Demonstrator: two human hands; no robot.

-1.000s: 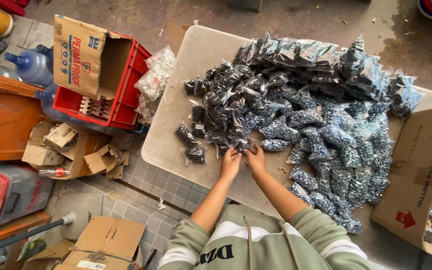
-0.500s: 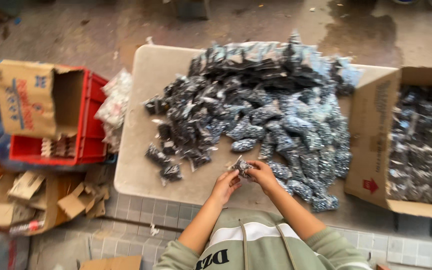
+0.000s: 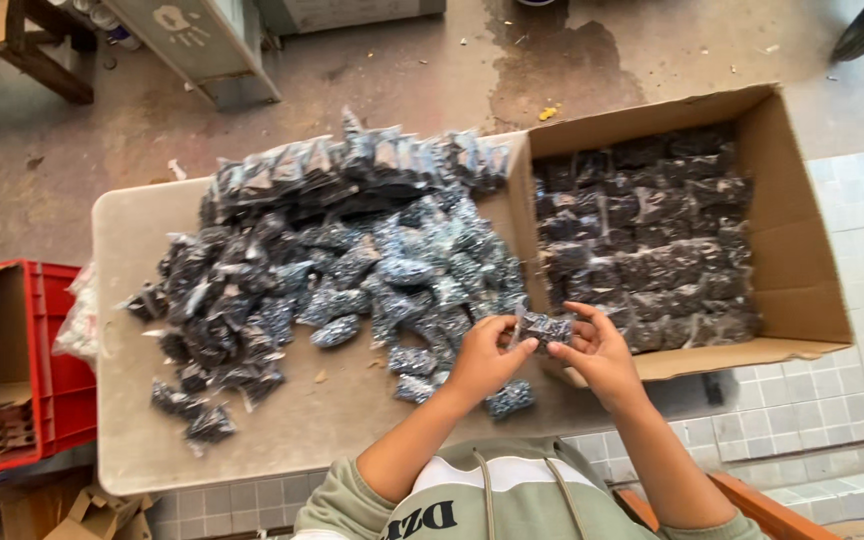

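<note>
Both my hands pinch one small clear bag of dark parts (image 3: 544, 327) above the table's near right part. My left hand (image 3: 485, 357) grips its left end, and my right hand (image 3: 600, 353) grips its right end. A big heap of the same small bags (image 3: 332, 260) covers the beige table (image 3: 252, 430) to the left. Right beside my hands stands an open cardboard box (image 3: 802, 260) filled with rows of such bags. One loose bag (image 3: 509, 398) lies on the table just under my left wrist.
A red plastic crate (image 3: 52, 370) with a cardboard box in it stands on the floor to the left. Scraps of cardboard (image 3: 92, 510) lie below it. Pale floor tiles (image 3: 852, 400) run on the right, and bare concrete floor (image 3: 402, 70) lies beyond the table.
The view has swung to the right, bringing the full cardboard box into sight. My hands have lifted one bag from the heap's near edge and carried it right, close to the box.
</note>
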